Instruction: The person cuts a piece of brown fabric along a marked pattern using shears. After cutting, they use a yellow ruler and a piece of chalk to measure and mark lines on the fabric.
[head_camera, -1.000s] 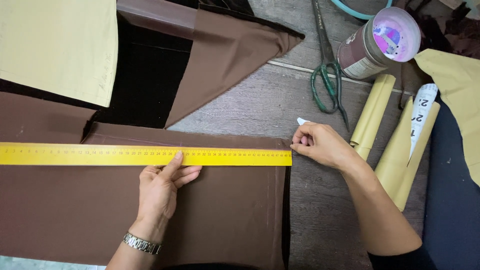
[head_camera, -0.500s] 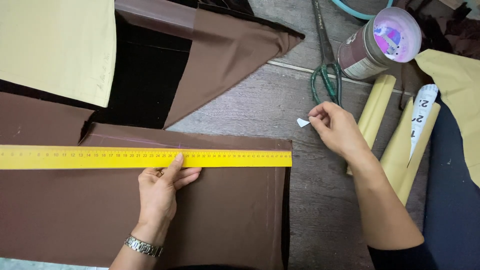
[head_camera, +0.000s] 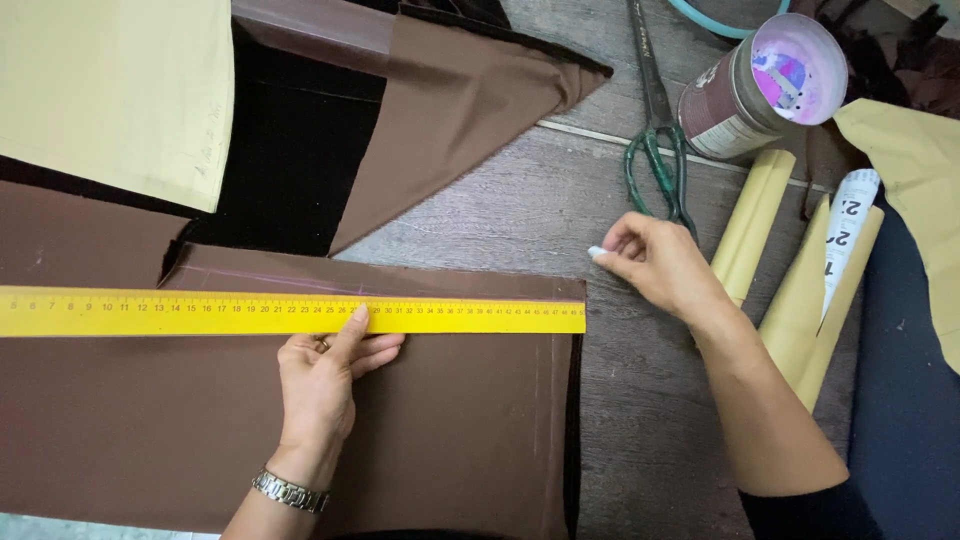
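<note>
On the brown cloth near the lower middle, the left hand lies flat with its fingers stretched forward and close together, the fingertips pressing the lower edge of a long yellow ruler. A metal watch sits on that wrist. The ruler runs level across the cloth from the left border to the cloth's right edge, just below a faint chalk line drawn along the cloth's top. To the right, above the bare grey wooden bench, the right hand is raised off the cloth with its fingers curled in, pinching a small white piece of chalk between thumb and forefinger; the chalk is near the ruler's right end but apart from it. Just beyond that hand lie green-handled scissors, blades pointing away, and beside them a round tin on its side with a pale purple inside. Rolled yellowish paper lies to the right of the scissors. Farther up, a second brown piece is folded to a point, with black cloth and a cream pattern sheet at the upper left.
</note>
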